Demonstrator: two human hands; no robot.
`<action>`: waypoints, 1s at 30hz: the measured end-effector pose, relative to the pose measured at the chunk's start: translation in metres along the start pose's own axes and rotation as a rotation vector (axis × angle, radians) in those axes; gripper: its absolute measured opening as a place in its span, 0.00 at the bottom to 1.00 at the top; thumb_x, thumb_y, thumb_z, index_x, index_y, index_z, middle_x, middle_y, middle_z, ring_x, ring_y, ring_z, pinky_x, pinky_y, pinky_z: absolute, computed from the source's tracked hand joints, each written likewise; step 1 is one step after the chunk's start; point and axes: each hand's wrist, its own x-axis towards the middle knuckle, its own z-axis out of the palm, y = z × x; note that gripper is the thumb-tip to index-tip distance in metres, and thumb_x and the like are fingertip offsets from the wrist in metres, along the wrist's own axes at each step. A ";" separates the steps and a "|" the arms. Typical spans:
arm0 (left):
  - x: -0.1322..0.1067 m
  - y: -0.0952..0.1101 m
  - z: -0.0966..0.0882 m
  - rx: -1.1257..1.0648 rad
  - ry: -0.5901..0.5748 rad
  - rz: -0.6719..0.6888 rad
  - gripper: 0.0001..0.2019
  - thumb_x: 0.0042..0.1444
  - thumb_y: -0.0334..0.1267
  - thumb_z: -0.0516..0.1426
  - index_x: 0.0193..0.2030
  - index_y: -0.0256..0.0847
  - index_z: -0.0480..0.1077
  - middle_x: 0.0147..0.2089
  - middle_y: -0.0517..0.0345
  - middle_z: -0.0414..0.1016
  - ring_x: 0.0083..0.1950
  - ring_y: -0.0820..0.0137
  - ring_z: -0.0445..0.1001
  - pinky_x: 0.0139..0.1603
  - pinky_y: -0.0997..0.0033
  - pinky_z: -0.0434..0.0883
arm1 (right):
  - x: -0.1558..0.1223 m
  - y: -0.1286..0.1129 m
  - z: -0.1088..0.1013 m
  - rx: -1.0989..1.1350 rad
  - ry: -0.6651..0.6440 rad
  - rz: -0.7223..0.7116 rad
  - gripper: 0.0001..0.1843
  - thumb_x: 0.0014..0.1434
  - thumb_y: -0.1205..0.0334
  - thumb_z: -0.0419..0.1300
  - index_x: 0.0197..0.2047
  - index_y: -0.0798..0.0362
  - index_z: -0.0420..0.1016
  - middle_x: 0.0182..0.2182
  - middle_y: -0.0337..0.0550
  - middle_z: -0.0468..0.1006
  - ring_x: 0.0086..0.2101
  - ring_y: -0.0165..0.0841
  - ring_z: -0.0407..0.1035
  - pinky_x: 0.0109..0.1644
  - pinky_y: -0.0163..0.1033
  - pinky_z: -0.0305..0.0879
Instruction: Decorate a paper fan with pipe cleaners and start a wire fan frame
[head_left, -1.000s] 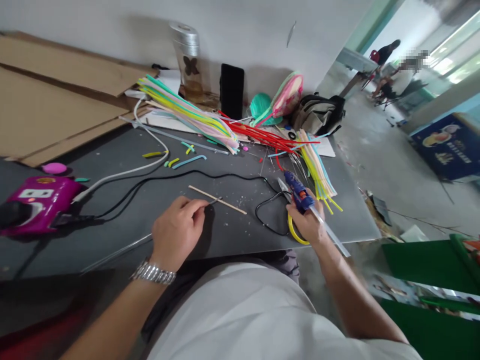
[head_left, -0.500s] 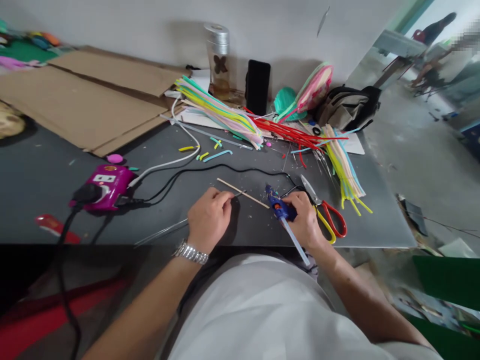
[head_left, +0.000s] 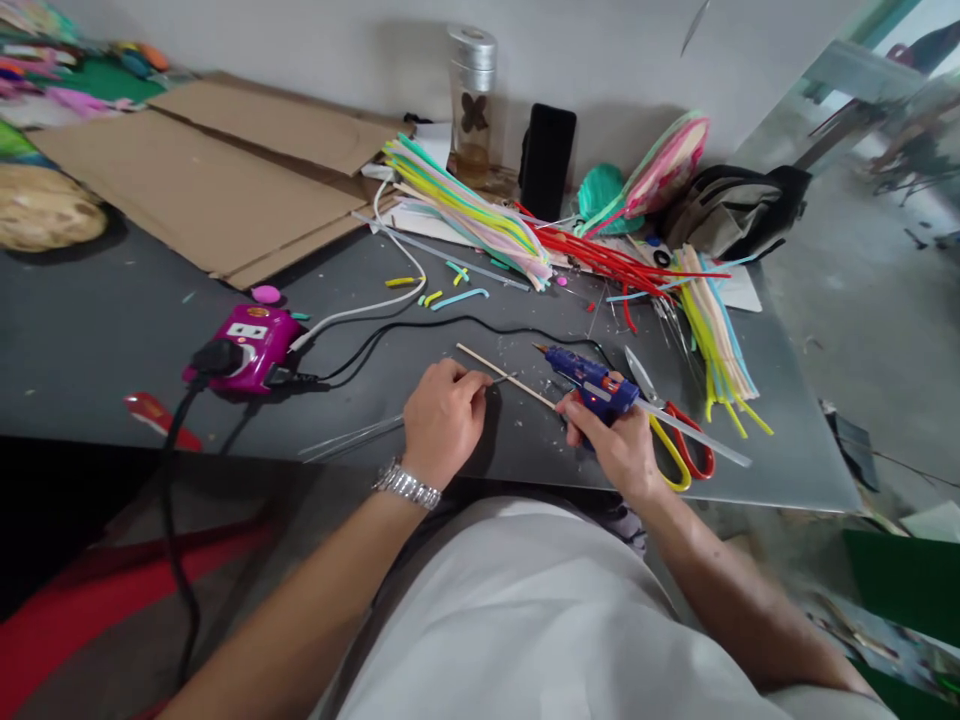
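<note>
My right hand (head_left: pixel 611 445) grips a blue hot glue gun (head_left: pixel 592 380) with a clear glue stick poking out of its back; the nozzle points left toward a thin wooden stick (head_left: pixel 504 376) lying on the dark table (head_left: pixel 90 340). My left hand (head_left: pixel 444 420), with a metal watch at the wrist, pinches a thin wire-like piece beside that stick. Red-and-yellow-handled scissors (head_left: pixel 679 440) lie just right of my right hand.
A magenta power strip (head_left: pixel 244 345) with black and white cables sits at left. Bundles of coloured sticks (head_left: pixel 480 210), red sticks (head_left: pixel 607 262), a bottle (head_left: pixel 471 105), a black phone (head_left: pixel 547 160), a bag (head_left: pixel 731 210) and cardboard sheets (head_left: pixel 210 180) line the back. Table edge drops off at right.
My right hand brought the glue gun from the right side of the table toward the wooden stick and levelled it, nozzle pointing left. The view swung left. My left hand kept its pinch.
</note>
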 end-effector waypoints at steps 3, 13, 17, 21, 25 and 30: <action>0.000 0.001 0.002 -0.081 0.012 -0.020 0.13 0.65 0.32 0.54 0.44 0.43 0.82 0.40 0.49 0.78 0.42 0.60 0.75 0.40 0.63 0.68 | 0.003 -0.010 0.022 0.188 0.042 0.066 0.16 0.52 0.52 0.73 0.36 0.51 0.74 0.23 0.33 0.74 0.22 0.28 0.66 0.30 0.37 0.66; 0.008 0.027 -0.041 -0.763 0.135 -0.207 0.08 0.59 0.41 0.60 0.35 0.40 0.78 0.34 0.56 0.82 0.30 0.69 0.73 0.35 0.69 0.69 | 0.011 -0.028 0.060 0.638 0.284 0.001 0.13 0.48 0.62 0.72 0.35 0.51 0.74 0.25 0.32 0.74 0.23 0.25 0.64 0.31 0.36 0.62; 0.012 0.045 -0.062 -0.913 0.079 -0.267 0.10 0.56 0.44 0.62 0.34 0.39 0.78 0.30 0.57 0.80 0.29 0.70 0.72 0.30 0.72 0.67 | 0.013 -0.051 0.065 0.828 0.237 0.155 0.19 0.40 0.63 0.75 0.35 0.52 0.73 0.26 0.33 0.76 0.22 0.24 0.63 0.29 0.34 0.61; 0.012 0.059 -0.066 -1.088 0.009 -0.300 0.10 0.53 0.44 0.63 0.31 0.39 0.76 0.30 0.57 0.79 0.31 0.70 0.73 0.34 0.72 0.68 | 0.009 -0.063 0.067 0.883 0.211 0.153 0.20 0.38 0.63 0.77 0.33 0.52 0.74 0.24 0.33 0.76 0.22 0.25 0.63 0.28 0.35 0.62; 0.010 0.069 -0.065 -1.267 -0.077 -0.303 0.10 0.53 0.44 0.65 0.30 0.39 0.75 0.26 0.61 0.75 0.29 0.73 0.70 0.32 0.74 0.65 | 0.006 -0.064 0.063 0.923 0.185 0.137 0.20 0.36 0.63 0.78 0.32 0.53 0.74 0.24 0.35 0.77 0.22 0.26 0.64 0.28 0.35 0.63; 0.010 0.070 -0.064 -1.357 -0.250 -0.368 0.14 0.50 0.47 0.67 0.30 0.38 0.74 0.26 0.61 0.73 0.25 0.77 0.61 0.25 0.76 0.55 | 0.006 -0.059 0.056 0.943 0.127 0.122 0.18 0.38 0.63 0.77 0.31 0.53 0.74 0.22 0.34 0.75 0.22 0.26 0.63 0.28 0.34 0.62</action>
